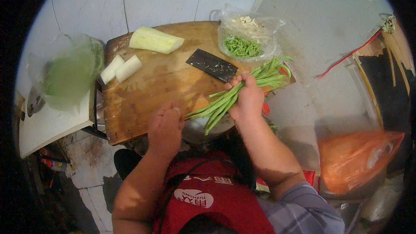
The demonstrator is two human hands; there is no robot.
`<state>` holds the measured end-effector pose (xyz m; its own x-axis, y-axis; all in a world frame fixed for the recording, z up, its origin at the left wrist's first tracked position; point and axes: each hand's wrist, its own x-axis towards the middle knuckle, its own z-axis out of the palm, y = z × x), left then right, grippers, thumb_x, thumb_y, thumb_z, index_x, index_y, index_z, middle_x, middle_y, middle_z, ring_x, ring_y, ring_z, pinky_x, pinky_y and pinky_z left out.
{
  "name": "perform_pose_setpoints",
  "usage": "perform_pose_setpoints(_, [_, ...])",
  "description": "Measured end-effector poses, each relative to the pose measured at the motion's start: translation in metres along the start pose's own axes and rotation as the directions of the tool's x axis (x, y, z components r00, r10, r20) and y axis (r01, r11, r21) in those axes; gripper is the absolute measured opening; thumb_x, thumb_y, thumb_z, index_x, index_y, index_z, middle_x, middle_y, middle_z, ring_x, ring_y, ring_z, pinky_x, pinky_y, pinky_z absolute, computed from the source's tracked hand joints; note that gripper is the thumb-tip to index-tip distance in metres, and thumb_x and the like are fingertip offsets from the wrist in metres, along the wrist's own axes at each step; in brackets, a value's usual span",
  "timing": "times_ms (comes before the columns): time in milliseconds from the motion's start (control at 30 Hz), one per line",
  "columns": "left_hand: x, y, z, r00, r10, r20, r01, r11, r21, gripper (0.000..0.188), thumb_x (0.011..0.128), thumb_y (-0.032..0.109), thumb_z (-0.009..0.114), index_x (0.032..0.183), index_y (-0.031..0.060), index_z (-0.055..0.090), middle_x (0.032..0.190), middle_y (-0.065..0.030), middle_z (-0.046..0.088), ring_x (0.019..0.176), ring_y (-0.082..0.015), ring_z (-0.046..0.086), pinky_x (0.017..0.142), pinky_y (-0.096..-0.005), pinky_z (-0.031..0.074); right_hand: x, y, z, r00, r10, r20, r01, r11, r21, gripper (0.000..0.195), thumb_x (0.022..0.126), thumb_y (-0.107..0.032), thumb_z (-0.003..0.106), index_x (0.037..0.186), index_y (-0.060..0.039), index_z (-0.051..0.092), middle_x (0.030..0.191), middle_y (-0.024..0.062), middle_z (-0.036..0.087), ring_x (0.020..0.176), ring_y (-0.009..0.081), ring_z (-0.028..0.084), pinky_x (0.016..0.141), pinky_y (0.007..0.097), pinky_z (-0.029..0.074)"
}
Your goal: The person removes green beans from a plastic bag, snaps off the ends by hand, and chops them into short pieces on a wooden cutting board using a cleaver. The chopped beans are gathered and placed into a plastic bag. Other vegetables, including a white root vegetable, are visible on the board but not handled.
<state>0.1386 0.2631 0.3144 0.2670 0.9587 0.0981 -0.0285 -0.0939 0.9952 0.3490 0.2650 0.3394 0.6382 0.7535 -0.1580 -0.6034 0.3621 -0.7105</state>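
Observation:
A bundle of long green beans (224, 103) is gripped around its middle by my right hand (249, 96), with its ends spreading out on both sides. My left hand (166, 130) is at the front edge of the wooden cutting board (146, 94), close to the bean tips. Its fingers are curled, and whether a bean tip is pinched in them is unclear. Just beyond my right hand lies a dark cleaver blade (212, 65) with pale bits stuck to it; its handle is hidden. Below the beans, a pale rounded container (198, 131) shows partly past the board's edge.
A large peeled pale-green gourd piece (156, 40) and two whitish cut pieces (129, 68) lie on the board. A clear plastic bag (274, 27) holds chopped beans and pale bits. Bagged greens (70, 74) stand left. At right are an orange bag (354, 162) and red cord (349, 55).

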Motion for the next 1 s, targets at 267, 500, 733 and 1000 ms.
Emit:
perform_pose_setpoints(267, [-0.015, -0.02, 0.007, 0.776, -0.42, 0.47, 0.593, 0.739, -0.319, 0.026, 0.094, 0.027, 0.052, 0.089, 0.0039, 0.061, 0.075, -0.0073, 0.06, 0.057, -0.017, 0.05, 0.049, -0.0277, 0.039, 0.007, -0.011, -0.002, 0.993, 0.1, 0.066, -0.109, 0.983, 0.15, 0.012, 0.093, -0.013, 0.055, 0.085, -0.0059, 0.048, 0.074, 0.0046, 0.048, 0.065, 0.0175, 0.048, 0.06, 0.0343, 0.048])
perform_pose_setpoints(500, [-0.019, -0.003, 0.018, 0.739, -0.432, 0.517, 0.626, 0.724, -0.29, 0.026, 0.093, 0.028, 0.051, 0.089, 0.0048, 0.06, 0.074, -0.0064, 0.06, 0.059, -0.0144, 0.052, 0.049, -0.0287, 0.039, 0.002, -0.009, 0.001, 0.988, 0.116, 0.101, -0.132, 0.976, 0.172, 0.011, 0.092, -0.013, 0.056, 0.086, -0.007, 0.049, 0.074, 0.0034, 0.048, 0.066, 0.0161, 0.048, 0.059, 0.0333, 0.047])
perform_pose_setpoints(733, [-0.016, 0.0, 0.019, 0.916, -0.203, 0.347, 0.153, 0.974, 0.165, 0.02, 0.091, 0.023, 0.053, 0.085, 0.0043, 0.059, 0.071, -0.0094, 0.057, 0.062, -0.024, 0.056, 0.057, -0.036, 0.044, -0.001, -0.006, 0.001, 0.984, 0.134, 0.118, -0.154, 0.97, 0.188, 0.01, 0.093, -0.012, 0.055, 0.088, -0.0074, 0.048, 0.073, 0.0031, 0.048, 0.064, 0.0158, 0.048, 0.059, 0.0323, 0.047])
perform_pose_setpoints(1000, [-0.03, -0.016, 0.041, 0.889, 0.455, 0.046, -0.427, 0.791, 0.438, 0.024, 0.09, 0.013, 0.042, 0.071, 0.0029, 0.054, 0.061, -0.0029, 0.05, 0.054, -0.0139, 0.046, 0.049, -0.0282, 0.037, -0.003, 0.002, 0.001, 0.946, 0.292, 0.138, -0.322, 0.885, 0.336, 0.014, 0.094, -0.014, 0.051, 0.082, -0.0085, 0.046, 0.067, 0.0032, 0.048, 0.061, 0.0171, 0.047, 0.058, 0.0323, 0.047])
